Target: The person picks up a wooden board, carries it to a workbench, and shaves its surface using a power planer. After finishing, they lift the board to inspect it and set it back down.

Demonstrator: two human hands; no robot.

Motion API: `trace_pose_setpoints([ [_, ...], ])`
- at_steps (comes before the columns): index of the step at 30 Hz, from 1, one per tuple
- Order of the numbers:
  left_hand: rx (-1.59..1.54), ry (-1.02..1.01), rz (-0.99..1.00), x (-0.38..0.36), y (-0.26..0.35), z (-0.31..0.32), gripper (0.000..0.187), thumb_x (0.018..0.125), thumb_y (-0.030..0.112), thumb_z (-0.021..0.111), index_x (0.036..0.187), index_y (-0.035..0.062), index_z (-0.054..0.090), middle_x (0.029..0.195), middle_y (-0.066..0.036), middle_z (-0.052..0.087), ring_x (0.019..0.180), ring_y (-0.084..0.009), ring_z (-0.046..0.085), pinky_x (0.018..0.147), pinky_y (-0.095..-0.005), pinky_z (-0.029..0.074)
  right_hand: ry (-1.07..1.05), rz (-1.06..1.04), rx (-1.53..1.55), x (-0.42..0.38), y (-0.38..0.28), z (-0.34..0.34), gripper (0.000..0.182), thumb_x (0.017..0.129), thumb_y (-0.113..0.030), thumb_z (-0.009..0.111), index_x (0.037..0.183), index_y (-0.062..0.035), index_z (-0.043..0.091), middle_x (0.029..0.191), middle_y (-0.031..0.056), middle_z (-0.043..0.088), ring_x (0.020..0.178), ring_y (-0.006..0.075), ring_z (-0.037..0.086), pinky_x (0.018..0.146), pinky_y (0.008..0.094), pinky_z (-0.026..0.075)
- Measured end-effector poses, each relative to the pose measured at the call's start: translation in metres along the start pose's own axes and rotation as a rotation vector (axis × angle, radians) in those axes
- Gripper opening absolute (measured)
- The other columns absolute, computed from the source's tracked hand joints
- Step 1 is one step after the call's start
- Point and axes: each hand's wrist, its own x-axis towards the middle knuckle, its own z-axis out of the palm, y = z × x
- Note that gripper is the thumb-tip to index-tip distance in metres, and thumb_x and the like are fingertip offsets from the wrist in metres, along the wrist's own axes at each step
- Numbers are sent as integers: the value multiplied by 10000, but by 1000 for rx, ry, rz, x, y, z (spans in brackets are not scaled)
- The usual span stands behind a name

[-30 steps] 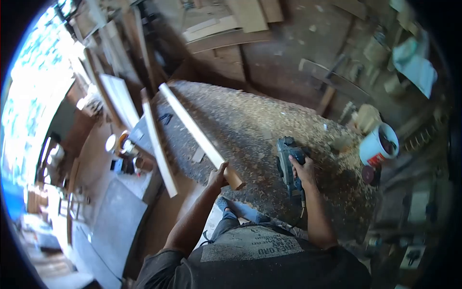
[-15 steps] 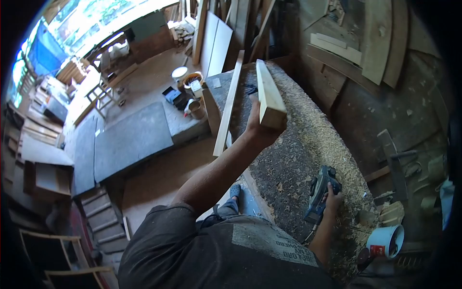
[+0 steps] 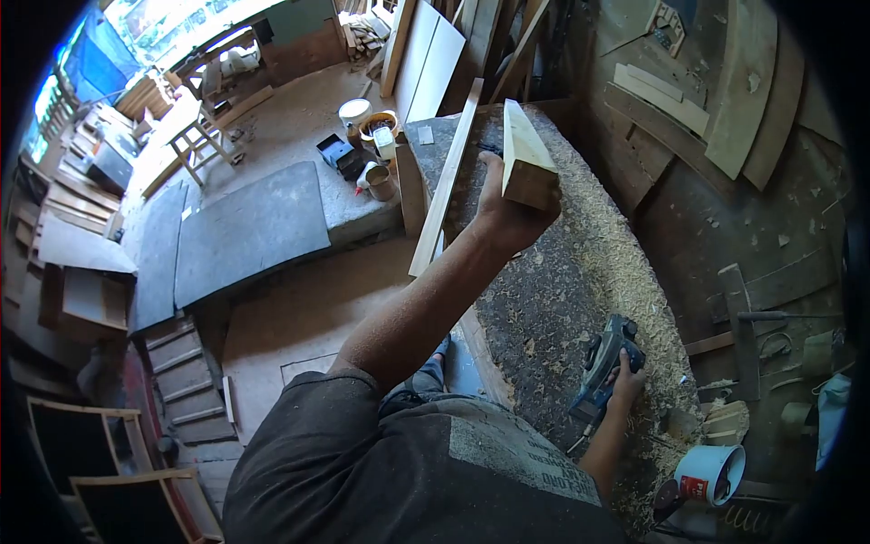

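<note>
My left hand [image 3: 509, 218] is wrapped round a squared length of timber [image 3: 533, 163], holding it raised over the workbench with its sawn end toward me. My right hand [image 3: 627, 381] grips an electric planer [image 3: 603, 364] that rests on the dark, speckled workbench top [image 3: 544, 313]. A cord leaves the planer's near end. A long thin wooden strip [image 3: 449, 172] lies along the bench's left edge, left of the timber. Wood shavings [image 3: 634, 272] are heaped along the right side of the bench.
A white bucket [image 3: 720, 476] stands at the bench's near right. Leftward, a low platform [image 3: 254, 236] bears a metal can [image 3: 381, 184], tubs and a dark box [image 3: 338, 154]. Boards [image 3: 435, 68] lean at the back. Curved wooden pieces [image 3: 748, 91] and scraps lie on the right.
The view has shifted slightly. The timber in my left hand has turned a little, its near end moving right and upward. My right hand stays on the planer.
</note>
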Motion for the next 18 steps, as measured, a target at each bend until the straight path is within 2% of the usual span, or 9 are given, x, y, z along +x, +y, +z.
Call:
trace_pose_setpoints([
  [5, 15, -34, -22, 6, 4, -11, 371, 925, 498, 476, 999, 152, 588, 796, -71, 587, 664, -222, 558, 570, -309, 451, -42, -11, 20, 7, 6, -2, 660, 845, -335, 739, 1142, 161, 420, 636, 81, 554, 456, 137, 518, 376, 287, 412],
  [8, -26, -150, -43, 6, 6, -15, 402, 931, 500, 497, 1045, 122, 573, 847, -110, 589, 734, -243, 585, 616, -331, 499, -31, -13, 10, 3, 2, 1, 602, 846, -330, 736, 1097, 136, 447, 622, 76, 547, 458, 138, 519, 377, 288, 412],
  [10, 103, 74, -41, -2, 5, -8, 480, 944, 496, 502, 1140, 59, 535, 920, -167, 578, 805, -282, 596, 708, -385, 550, -5, -18, -6, 3, 2, 2, 563, 848, -324, 734, 1069, 117, 463, 613, 73, 544, 461, 138, 521, 380, 290, 414],
  [11, 103, 71, -42, -6, 3, -12, 480, 944, 496, 502, 1140, 59, 535, 920, -167, 578, 805, -282, 596, 708, -385, 550, 3, -14, -10, 6, 6, 3, 563, 845, -321, 736, 1081, 109, 461, 615, 73, 546, 465, 140, 525, 388, 294, 418],
  [13, 49, 66, -111, -18, -4, -27, 574, 955, 495, 492, 1240, -2, 459, 1015, -208, 551, 855, -297, 600, 755, -406, 575, 14, -14, -9, 5, 6, -3, 563, 842, -318, 737, 1092, 102, 458, 617, 73, 548, 470, 142, 529, 395, 298, 422],
  [15, 66, 113, -105, -31, -5, -58, 589, 959, 484, 490, 1281, -4, 420, 1058, -216, 543, 847, -290, 602, 728, -391, 582, -88, -7, 49, 4, 5, -5, 648, 832, -322, 744, 1181, 114, 415, 640, 80, 556, 472, 149, 524, 410, 307, 427],
  [16, 81, 167, -98, -35, -3, -73, 608, 962, 473, 488, 1322, -6, 381, 1100, -224, 536, 838, -282, 605, 700, -376, 588, -86, -9, 54, 5, 5, -5, 648, 832, -322, 744, 1181, 114, 415, 640, 80, 556, 472, 149, 524, 410, 307, 427],
  [18, 83, 140, -90, -44, 3, -97, 602, 974, 463, 458, 1343, -1, 351, 1131, -235, 525, 827, -277, 606, 670, -360, 585, -54, -3, 48, 7, 9, -4, 697, 824, -328, 750, 1216, 119, 386, 657, 84, 559, 469, 159, 520, 414, 310, 425],
])
